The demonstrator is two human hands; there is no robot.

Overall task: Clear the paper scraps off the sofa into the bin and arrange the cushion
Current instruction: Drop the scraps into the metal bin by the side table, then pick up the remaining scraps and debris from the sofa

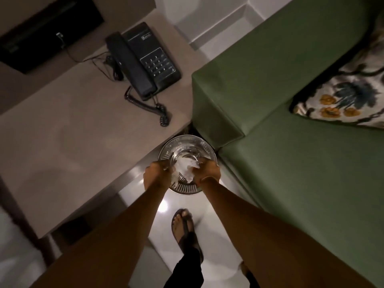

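Observation:
A round metal bin (pixel 187 143) stands on the floor between the desk and the green sofa (pixel 295 154). Both my hands reach down over its mouth. My left hand (pixel 155 175) grips the near left rim of the bin. My right hand (pixel 207 171) is closed on crumpled white paper scraps (pixel 187 167) over the opening. A floral cushion (pixel 351 96) with orange and blue flowers lies tilted at the sofa's right, against the backrest. The visible sofa seat shows no scraps.
A beige desk (pixel 79 129) on the left carries a black telephone (pixel 145 61) with a coiled cord, and a dark flat device at the far left. My sandalled foot (pixel 185 229) rests on the glossy white floor below the bin.

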